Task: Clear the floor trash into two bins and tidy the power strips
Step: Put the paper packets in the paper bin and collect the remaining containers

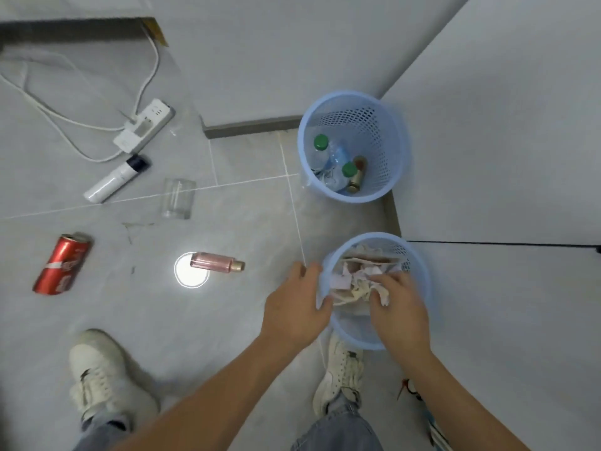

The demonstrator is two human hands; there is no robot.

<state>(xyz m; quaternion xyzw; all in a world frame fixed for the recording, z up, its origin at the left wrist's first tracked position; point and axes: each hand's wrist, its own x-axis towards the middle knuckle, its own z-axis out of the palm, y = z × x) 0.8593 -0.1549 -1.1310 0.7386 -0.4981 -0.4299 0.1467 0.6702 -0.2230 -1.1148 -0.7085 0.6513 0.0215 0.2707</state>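
Note:
Two blue mesh bins stand by the wall. The far bin [303, 131] holds plastic bottles with green caps [321, 142] and a small brown bottle. The near bin [419, 255] holds crumpled paper scraps [349, 278]. My left hand [296, 304] grips the near bin's left rim. My right hand [398, 304] is inside that bin, fingers curled on crumpled paper. On the floor lie a red soda can [61, 265], a pink perfume bottle [216, 262], a clear glass [178, 198] and a white tube with a dark cap [115, 179]. White power strips [146, 126] lie with tangled cords.
My two white shoes [97, 369] stand on the grey tiles, the right one just below the near bin. Grey walls close off the right side and the back. A bright light reflection [187, 275] sits under the perfume bottle. A small red item [406, 385] lies at the lower right.

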